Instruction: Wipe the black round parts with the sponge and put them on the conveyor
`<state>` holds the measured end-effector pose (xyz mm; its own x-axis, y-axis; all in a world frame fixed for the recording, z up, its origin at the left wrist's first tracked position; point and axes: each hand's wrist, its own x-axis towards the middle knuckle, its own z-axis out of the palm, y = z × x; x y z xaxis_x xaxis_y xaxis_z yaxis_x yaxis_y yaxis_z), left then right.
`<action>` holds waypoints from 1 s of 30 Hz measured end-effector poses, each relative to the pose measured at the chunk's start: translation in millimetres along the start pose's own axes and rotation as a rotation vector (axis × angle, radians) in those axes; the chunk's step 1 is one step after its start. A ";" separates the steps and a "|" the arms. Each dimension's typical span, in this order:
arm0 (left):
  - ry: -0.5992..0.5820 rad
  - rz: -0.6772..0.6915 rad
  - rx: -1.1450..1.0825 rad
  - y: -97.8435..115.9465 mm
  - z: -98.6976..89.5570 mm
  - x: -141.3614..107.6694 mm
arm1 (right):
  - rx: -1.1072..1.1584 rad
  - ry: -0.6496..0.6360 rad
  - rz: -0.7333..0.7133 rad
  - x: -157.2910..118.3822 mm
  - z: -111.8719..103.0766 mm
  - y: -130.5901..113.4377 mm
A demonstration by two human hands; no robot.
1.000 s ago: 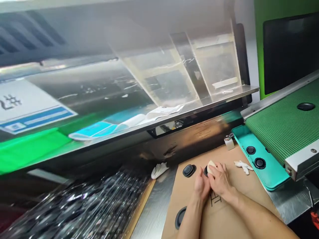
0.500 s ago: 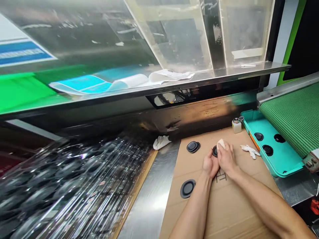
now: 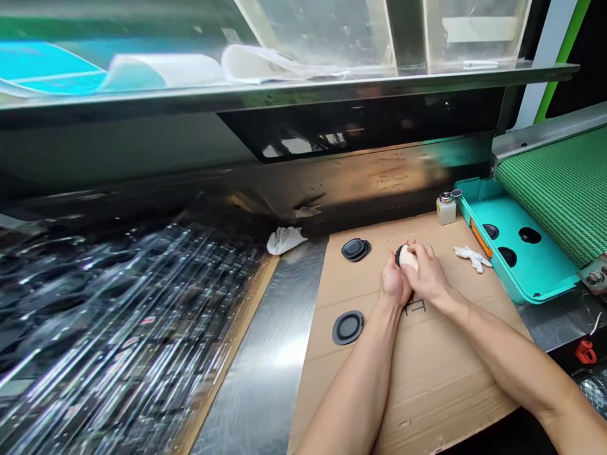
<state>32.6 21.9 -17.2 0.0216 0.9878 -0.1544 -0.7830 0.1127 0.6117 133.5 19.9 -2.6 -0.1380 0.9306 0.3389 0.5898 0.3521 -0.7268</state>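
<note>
Pressing a wad of white cloth onto a round black rubber disc, the fingers of the right hand are closed over the cloth, gripping it against the disc's face. The left hand cups the disc from the other side, its fingers curled around the rim. Between the two hands, only a dark edge of the disc shows; the rest is hidden by the cloth and fingers.

The hands and disc sit near the middle of the cardboard sheet, towards its far edge. On the sheet, left of the hands, lies a stacked pair of black discs, and nearer the front edge lies a single black disc. A crumpled white cloth scrap lies to the right of the hands, and a small bottle with a metal top stands at the far edge. Past the sheet's right edge is a teal tray holding more black discs, next to a green mesh conveyor belt. Past the left edge, a white glove lies on a stainless steel counter.
</note>
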 end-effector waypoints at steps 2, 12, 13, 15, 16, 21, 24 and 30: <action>-0.015 0.023 0.020 -1.3 0.6 -1.7 | 0.009 0.037 -0.007 2.4 3.2 -6.6; 0.006 0.015 0.072 3.2 1.7 -0.8 | -0.160 -0.037 0.019 3.6 -4.1 -12.3; -0.001 0.012 0.078 3.5 1.3 -0.5 | -0.157 -0.083 -0.021 2.6 -6.8 -12.3; -0.013 0.004 0.084 3.6 0.4 -0.2 | -0.168 -0.134 -0.059 1.8 -14.8 -12.3; -0.010 0.002 0.082 3.5 0.1 -0.1 | -0.190 -0.122 -0.042 2.2 -20.1 -12.4; 0.008 -0.040 0.041 1.8 2.4 -2.1 | -0.253 -0.251 -0.075 6.7 -48.4 -12.7; 0.032 -0.050 0.024 1.8 5.7 -3.9 | -0.252 -0.231 -0.083 10.2 -51.8 -9.5; 0.083 -0.056 -0.037 7.2 7.1 -4.9 | -0.223 -0.093 -0.040 10.8 -23.5 -0.2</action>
<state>31.2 18.7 -6.5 0.0161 0.9675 -0.2522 -0.8046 0.1623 0.5712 150.6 27.5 15.3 -0.2311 0.9252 0.3011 0.7421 0.3677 -0.5605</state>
